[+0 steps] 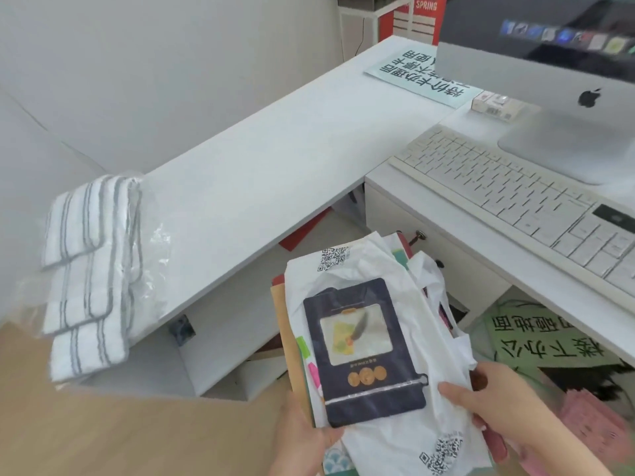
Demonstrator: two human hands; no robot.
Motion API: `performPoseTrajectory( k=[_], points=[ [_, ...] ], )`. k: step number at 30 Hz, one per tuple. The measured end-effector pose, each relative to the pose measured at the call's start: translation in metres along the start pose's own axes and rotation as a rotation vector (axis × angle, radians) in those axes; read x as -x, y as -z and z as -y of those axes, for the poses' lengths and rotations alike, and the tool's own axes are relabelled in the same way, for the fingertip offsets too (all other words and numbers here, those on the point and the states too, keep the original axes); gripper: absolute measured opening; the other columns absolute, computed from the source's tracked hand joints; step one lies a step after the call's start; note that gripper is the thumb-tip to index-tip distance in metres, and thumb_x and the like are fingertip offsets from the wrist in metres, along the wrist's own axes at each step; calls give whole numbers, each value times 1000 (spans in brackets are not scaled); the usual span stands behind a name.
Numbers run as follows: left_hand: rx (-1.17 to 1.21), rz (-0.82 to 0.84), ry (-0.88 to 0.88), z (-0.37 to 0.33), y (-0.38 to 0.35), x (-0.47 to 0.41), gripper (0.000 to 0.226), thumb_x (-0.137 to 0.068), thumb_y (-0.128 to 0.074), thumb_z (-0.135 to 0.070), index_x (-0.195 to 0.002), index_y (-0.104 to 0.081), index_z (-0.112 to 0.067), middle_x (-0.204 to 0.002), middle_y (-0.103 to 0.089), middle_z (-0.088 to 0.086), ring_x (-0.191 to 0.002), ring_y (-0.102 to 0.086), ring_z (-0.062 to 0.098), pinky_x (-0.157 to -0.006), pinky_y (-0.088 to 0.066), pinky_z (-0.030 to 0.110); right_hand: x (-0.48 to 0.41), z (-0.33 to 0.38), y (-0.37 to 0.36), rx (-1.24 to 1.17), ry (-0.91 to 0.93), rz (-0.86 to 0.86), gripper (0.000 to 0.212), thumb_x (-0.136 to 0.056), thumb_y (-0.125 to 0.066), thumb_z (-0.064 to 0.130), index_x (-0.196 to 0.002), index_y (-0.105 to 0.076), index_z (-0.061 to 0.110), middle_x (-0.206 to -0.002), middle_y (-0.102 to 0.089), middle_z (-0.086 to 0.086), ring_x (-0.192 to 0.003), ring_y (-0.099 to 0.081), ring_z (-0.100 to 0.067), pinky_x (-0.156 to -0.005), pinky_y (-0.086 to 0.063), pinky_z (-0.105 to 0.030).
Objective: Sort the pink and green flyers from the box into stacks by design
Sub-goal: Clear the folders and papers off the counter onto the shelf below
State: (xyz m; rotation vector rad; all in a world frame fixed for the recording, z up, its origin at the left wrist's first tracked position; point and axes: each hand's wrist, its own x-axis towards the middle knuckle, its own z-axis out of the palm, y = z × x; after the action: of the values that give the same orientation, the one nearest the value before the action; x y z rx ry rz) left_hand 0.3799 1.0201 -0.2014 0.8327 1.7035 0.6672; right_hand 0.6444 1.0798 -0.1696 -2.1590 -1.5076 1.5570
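Clearing first: your left hand (pixel 302 438) and right hand (pixel 498 400) both grip the bundle (pixel 374 355), so park it flat on the desk (pixel 275 159); pink flyers (pixel 594 431) and green flyers (pixel 536 338) lie below, right.

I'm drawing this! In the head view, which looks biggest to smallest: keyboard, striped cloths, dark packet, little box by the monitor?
Biggest: keyboard
Middle: striped cloths and dark packet, too alike to rank; packet nearer
Smallest: little box

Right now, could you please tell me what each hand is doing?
Left hand: holding the bundle of envelopes.
Right hand: gripping the white plastic bag.
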Motion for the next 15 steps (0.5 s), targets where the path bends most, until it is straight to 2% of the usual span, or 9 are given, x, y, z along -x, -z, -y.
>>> performPoseTrajectory(
  k=[2, 5, 7, 9, 11, 13, 15],
  points=[
    [-19, 10, -38, -3, 8, -15, 60, -51, -86, -15, -106, -64, -25, -93, -73, -12, -93, -67, 3, -67, -48, 10, -22, 3, -11, -20, -4, 10, 24, -78, -76, 37, -80, -65, 16, -49, -64, 2, -42, -57, -9, -51, -45, -24],
    [-57, 15, -25, 2, 25, -43, 60, -52, -81, -19, -109, -64, -28, -96, -73, -14, -94, -66, 0, -67, -46, 8, -63, 15, -34, -9, 1, 20, 29, -77, -75, 43, -79, -64, 16, -51, -65, 3, -42, -58, -9, -52, -47, -25],
    [-92, 9, 16, 12, 39, -69, 52, -58, -81, -18, -108, -67, -27, -96, -73, -14, -92, -67, 1, -71, -49, 15, -93, 26, -51, 14, 10, 33, 27, -78, -72, 46, -79, -63, 20, -58, -67, 4, -47, -62, -9, -54, -49, -26],
    [-119, -5, 61, 23, 52, -103, 53, -56, -84, -27, -107, -67, -28, -97, -73, -13, -94, -68, 5, -81, -52, 29, -131, 39, -67, 57, 37, 48, 27, -80, -70, 49, -79, -62, 24, -65, -68, 8, -56, -63, -8, -53, -45, -25],
    [-108, -77, 138, 35, 64, -140, 51, -52, -85, -26, -101, -68, -26, -93, -74, -11, -90, -69, 10, -83, -53, 34, -173, 57, -82, 111, 78, 59, 30, -79, -67, 55, -85, -61, 26, -78, -68, 10, -65, -61, -6, -53, -41, -23],
    [-98, -145, 215, 46, 78, -183, 46, -56, -85, -22, -98, -67, -22, -92, -74, -6, -85, -70, 14, -77, -55, 34, -220, 75, -97, 131, 124, 58, 37, -78, -66, 58, -95, -62, 25, -89, -68, 8, -74, -61, -7, -55, -42, -22],
    [-97, -195, 272, 56, 91, -227, 42, -66, -85, -16, -102, -63, -16, -95, -73, 1, -79, -70, 16, -63, -54, 29, -263, 96, -112, 140, 158, 56, 43, -77, -67, 57, -98, -61, 19, -91, -66, 5, -79, -61, -12, -56, -42, -24]
  ],
)
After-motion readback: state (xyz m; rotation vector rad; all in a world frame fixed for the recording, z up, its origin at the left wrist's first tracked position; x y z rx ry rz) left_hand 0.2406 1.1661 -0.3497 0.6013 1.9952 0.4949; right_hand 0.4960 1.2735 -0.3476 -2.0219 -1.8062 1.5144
